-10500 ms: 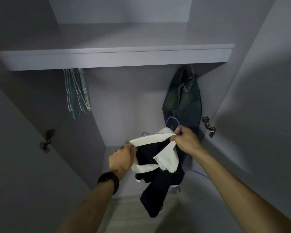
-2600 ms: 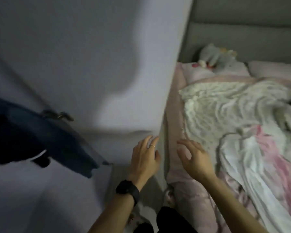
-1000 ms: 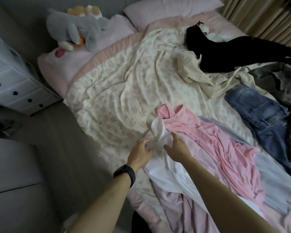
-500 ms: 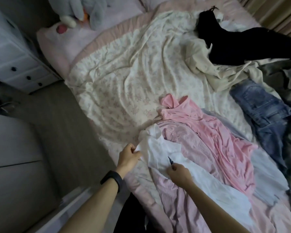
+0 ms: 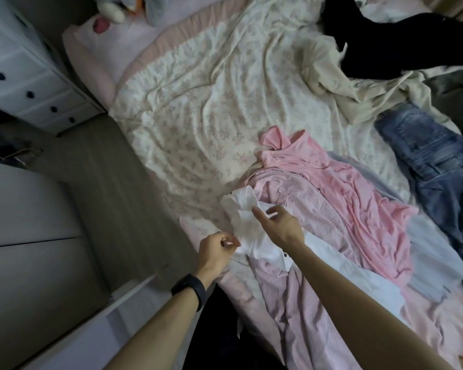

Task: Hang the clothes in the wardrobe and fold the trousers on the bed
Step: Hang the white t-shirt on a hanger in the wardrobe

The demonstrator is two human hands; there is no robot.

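Okay, our left hand (image 5: 216, 249) pinches the white shirt's (image 5: 247, 233) near edge. Our right hand (image 5: 280, 227) hovers over it, fingers apart, holding nothing. The shirt lies on a striped shirt (image 5: 313, 209) at the bed's (image 5: 198, 116) near edge. Risk: if we lift by one corner, the striped shirt may drag off onto the floor. Jeans (image 5: 428, 148) far right, unfolded. Dresser (image 5: 30, 73) far left: drawers closed, contents hidden.
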